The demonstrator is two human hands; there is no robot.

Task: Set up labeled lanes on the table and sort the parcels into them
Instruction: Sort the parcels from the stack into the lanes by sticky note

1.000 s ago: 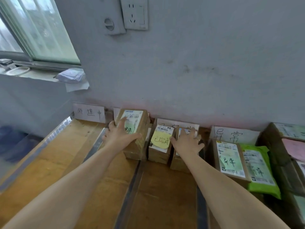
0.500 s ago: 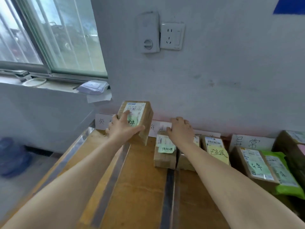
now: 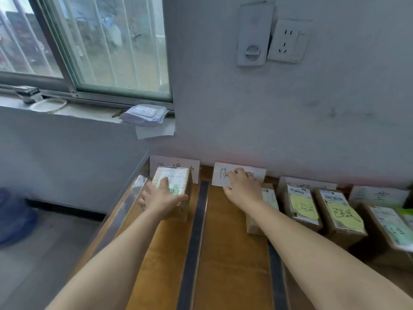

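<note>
Just left of the dark tape strip (image 3: 193, 231) that ran down the table (image 3: 232, 253), a cardboard parcel (image 3: 178, 186) sat in the outermost lane, close to the far wall. Motion blurred it, so I cannot tell whether it was resting on the wood or just off it. The left hand (image 3: 159, 199) gripped it from above, with the fingers laid over its white shipping label and the thumb clamped down its side nearest the strip. Behind it, also left of the strip, a handwritten lane card (image 3: 174, 162) leaned against the wall, half hidden by the parcel.

Right of the strip stood a second card (image 3: 218, 175). The right hand (image 3: 242, 187) lay over it, fingers bent at its top edge and thumb near its lower edge. Whether it pinched the card or only touched it cannot be told. A small box (image 3: 271, 198) lay partly hidden beneath that wrist.

Farther right of the strip, beyond a second tape line (image 3: 276, 276), two boxes with yellow notes (image 3: 304, 209) (image 3: 342, 213) lay side by side, nearly touching, then a box with a green note (image 3: 388, 227) at the frame's edge. Two more cards (image 3: 308, 182) (image 3: 377, 195) stood behind them.

High above the strip, a wall socket (image 3: 288, 41) was fixed beside a white cover plate. Up and left of the strip, a wrapped packet (image 3: 144, 115) rested on the sill below the window (image 3: 100, 41).
</note>
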